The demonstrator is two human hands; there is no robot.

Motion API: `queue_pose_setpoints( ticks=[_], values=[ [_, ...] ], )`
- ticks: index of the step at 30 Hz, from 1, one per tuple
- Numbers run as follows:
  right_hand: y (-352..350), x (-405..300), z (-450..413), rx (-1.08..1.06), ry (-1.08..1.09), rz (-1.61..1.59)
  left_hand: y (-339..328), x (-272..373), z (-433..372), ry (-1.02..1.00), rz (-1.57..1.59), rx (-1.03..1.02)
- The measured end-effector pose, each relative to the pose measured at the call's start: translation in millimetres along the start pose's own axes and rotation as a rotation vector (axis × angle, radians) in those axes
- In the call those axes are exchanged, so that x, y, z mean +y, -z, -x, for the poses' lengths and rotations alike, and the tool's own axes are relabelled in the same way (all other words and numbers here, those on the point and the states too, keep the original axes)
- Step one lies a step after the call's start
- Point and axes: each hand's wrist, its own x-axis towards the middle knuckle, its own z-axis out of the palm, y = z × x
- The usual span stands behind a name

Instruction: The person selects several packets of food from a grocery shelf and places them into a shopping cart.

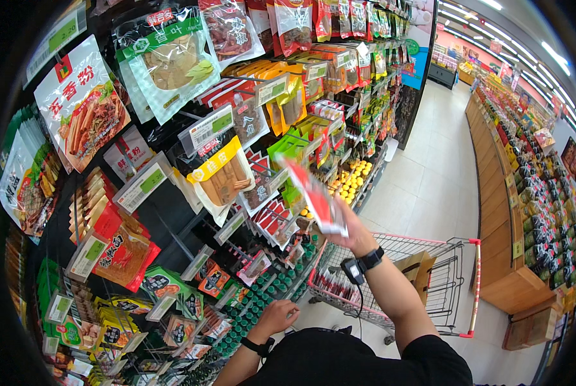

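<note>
My right hand [349,226] grips a red-and-white plastic spice packet [313,199] by its lower end. The packet is raised, tilted and motion-blurred. My left hand [277,316] hangs low near the bottom rows of the rack, fingers loosely curled, with nothing visible in it. Behind the raised packet are hanging green packets [288,144] and a bag of star anise [247,118]. Nearer to me hang a yellow-topped bag of cinnamon bark [225,176] and a green-topped bag of bay leaves [174,62]. A wire shopping cart [477,284] stands to the right, partly hidden by my right arm.
Stacked packets [335,285] and a brown cardboard box [419,271] lie in the cart. Price tags [209,129] stick out on hooks along the rack. Green-capped bottles [255,309] stand on the bottom shelf. Across the tiled aisle [413,169] runs a wood-sided display [497,193] of jars.
</note>
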Motion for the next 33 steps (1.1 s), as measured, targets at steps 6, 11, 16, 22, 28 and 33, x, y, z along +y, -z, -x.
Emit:
queue_pose_setpoints(
  ticks=[6, 11, 16, 22, 28, 33],
  values=[
    [44, 65, 30, -0.058, -0.294, 1.063, -3, -4, -21, -0.159, 0.137, 0.238],
    [63, 123, 33, -0.311, -0.546, 0.972, 17, 11, -30, -0.069, 0.204, 0.718],
    [84, 140, 38, 0.115, -0.5, 0.451, 39, 1, -18, -0.15, 0.312, 0.403],
    [119, 128, 58, 0.196, -0.312, 0.195, 38, -7, -8, -0.075, 0.165, 0.495],
    [71, 118, 75, -0.024, -0.315, 0.618, 30, -16, -14, 0.12, 0.257, 0.635],
    [53, 152, 53, -0.181, -0.167, 0.983, 34, -4, -26, -0.041, 0.127, 0.424]
  ],
)
